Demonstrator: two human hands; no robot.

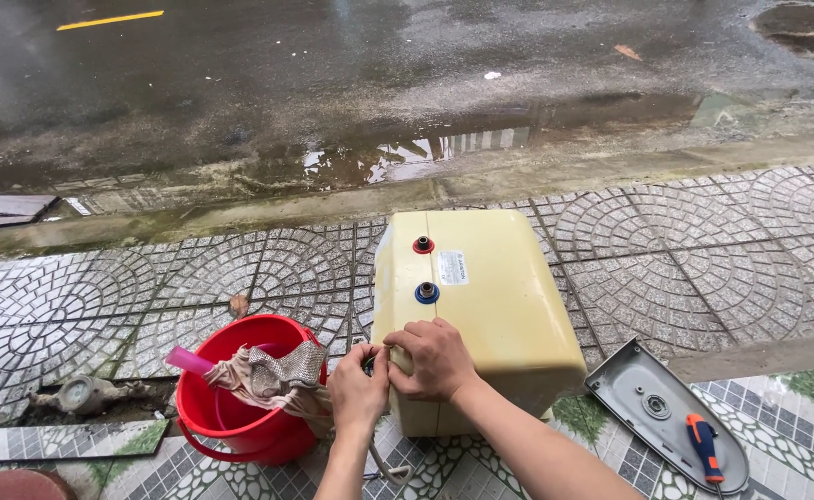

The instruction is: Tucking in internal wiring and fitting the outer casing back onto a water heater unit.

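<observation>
Head view, heater: the cream-yellow water heater lies on its back on the patterned paving, just right of the red bucket, its red port and blue port facing up.
Head view, my right hand: my right hand is closed over the near left corner of the casing, fingers curled and pressing down on it.
Head view, my left hand: my left hand sits against the right one, fingertips pinched together on something small at that corner — I cannot tell what.
Head view, cord: a pale cord loops down below my wrists.
Risk, slip: the paving looks wet, so I judge the casing could slide if I press sideways.
Risk, bucket: the rag draped over the bucket rim is close to my left wrist — it could snag.
Risk, loose parts: the grey cover plate and screwdriver lie apart on the right, easy to kick.
</observation>
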